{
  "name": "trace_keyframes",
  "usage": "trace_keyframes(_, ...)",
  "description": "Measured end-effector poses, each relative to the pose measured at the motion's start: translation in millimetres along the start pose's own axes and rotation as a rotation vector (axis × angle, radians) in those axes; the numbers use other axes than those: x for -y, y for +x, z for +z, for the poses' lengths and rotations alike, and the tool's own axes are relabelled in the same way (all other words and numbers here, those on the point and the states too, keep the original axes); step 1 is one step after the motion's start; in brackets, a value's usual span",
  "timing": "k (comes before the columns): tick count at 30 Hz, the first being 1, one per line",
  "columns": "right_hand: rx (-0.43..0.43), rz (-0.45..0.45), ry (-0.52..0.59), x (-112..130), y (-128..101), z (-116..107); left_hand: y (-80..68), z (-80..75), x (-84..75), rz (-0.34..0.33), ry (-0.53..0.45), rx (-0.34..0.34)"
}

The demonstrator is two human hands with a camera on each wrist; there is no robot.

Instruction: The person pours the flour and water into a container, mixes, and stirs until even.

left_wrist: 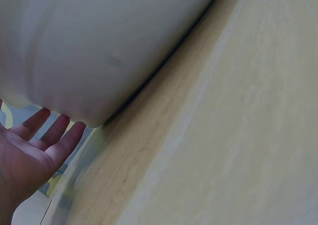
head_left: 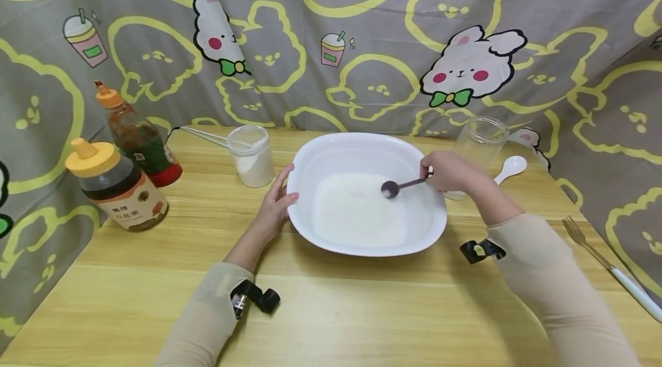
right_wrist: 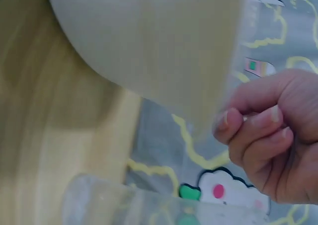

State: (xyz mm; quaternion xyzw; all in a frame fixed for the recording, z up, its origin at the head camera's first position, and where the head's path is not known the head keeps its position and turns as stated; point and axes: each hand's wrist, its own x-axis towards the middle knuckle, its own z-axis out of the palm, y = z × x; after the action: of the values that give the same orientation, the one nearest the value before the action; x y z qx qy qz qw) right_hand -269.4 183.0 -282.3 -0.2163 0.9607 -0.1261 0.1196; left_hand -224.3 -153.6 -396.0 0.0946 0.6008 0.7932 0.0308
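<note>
A wide white bowl [head_left: 362, 140] sits mid-table with a shallow pool of white liquid [head_left: 357, 215] in it. My right hand [head_left: 447, 172] reaches over the bowl's right rim and pinches the handle of a dark metal spoon [head_left: 393, 188], whose head is over the liquid. In the right wrist view the right hand's fingers [right_wrist: 271, 135] are curled beside the bowl's outer wall [right_wrist: 164, 41]; the spoon is hidden there. My left hand [head_left: 276, 203] rests against the bowl's left side. In the left wrist view its fingers [left_wrist: 49, 130] lie straight against the bowl's wall [left_wrist: 99, 46].
At the left stand a honey bottle [head_left: 116, 186] and a red sauce bottle [head_left: 137, 137]. A plastic jar of white powder [head_left: 251, 154] is beside the bowl. An empty glass jar [head_left: 478, 143], a white spoon [head_left: 512, 167] and a fork [head_left: 610, 269] lie to the right.
</note>
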Motion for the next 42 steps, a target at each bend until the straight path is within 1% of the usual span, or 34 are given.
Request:
trace_keyframes(2, -0.078, -0.008, -0.033, 1.0, 9.2, 7.0, 0.0, -0.3, 0.0, 0.005, 0.004, 0.002)
trace_keyframes(4, -0.149, -0.018, -0.017, 2.4, 18.4, 15.0, 0.2, -0.4, 0.2, 0.010, 0.004, 0.006)
trace_keyframes(7, -0.195, -0.018, 0.070, 6.0, 31.2, 27.0, 0.1, -0.4, 0.6, 0.016, 0.008, 0.011)
trace_keyframes(9, -0.185, -0.007, 0.161, 8.7, 38.2, 34.4, 0.1, -0.2, 1.0, 0.017, 0.007, 0.011)
trace_keyframes(11, -0.161, -0.001, 0.237, 12.3, 43.5, 41.3, 0.1, 0.0, 1.2, 0.016, 0.008, 0.011)
trace_keyframes(13, -0.128, -0.015, 0.305, 16.4, 47.4, 47.3, 0.2, -0.1, 1.1, 0.015, 0.010, 0.009)
trace_keyframes(18, 0.008, -0.093, 0.428, 29.8, 47.5, 56.5, 0.0, -0.5, 0.7, 0.010, 0.017, 0.003)
trace_keyframes(21, 0.105, -0.152, 0.461, 35.8, 42.0, 57.9, -0.3, -0.7, -0.1, 0.009, 0.021, 0.001)
trace_keyframes(24, 0.205, -0.207, 0.479, 36.7, 32.7, 57.1, -0.4, -0.8, -0.4, 0.008, 0.020, 0.007)
trace_keyframes(26, 0.262, -0.251, 0.467, 34.2, 24.9, 54.5, -0.5, -0.5, -0.5, 0.007, 0.019, 0.008)
trace_keyframes(28, 0.302, -0.287, 0.440, 29.3, 16.7, 50.1, -0.4, -0.3, -0.4, 0.007, 0.021, 0.007)
trace_keyframes(29, 0.310, -0.307, 0.417, 26.6, 12.3, 46.8, -0.4, -0.1, -0.4, 0.007, 0.022, 0.006)
trace_keyframes(32, 0.308, -0.316, 0.344, 18.3, -1.6, 33.8, -0.1, -0.1, -0.2, 0.008, 0.025, -0.001)
trace_keyframes(34, 0.302, -0.280, 0.299, 13.7, -10.6, 23.5, 0.0, -0.1, -0.2, 0.008, 0.026, -0.001)
trace_keyframes(37, 0.277, -0.196, 0.212, 8.6, -21.4, 8.9, 0.0, -0.2, -0.2, 0.008, 0.024, -0.002)
trace_keyframes(39, 0.244, -0.143, 0.151, 6.8, -26.2, 0.9, 0.0, -0.2, -0.3, 0.009, 0.023, 0.000)
trace_keyframes(42, 0.164, -0.091, 0.080, 4.4, -29.0, -6.1, -0.1, -0.2, -0.3, 0.011, 0.029, 0.000)
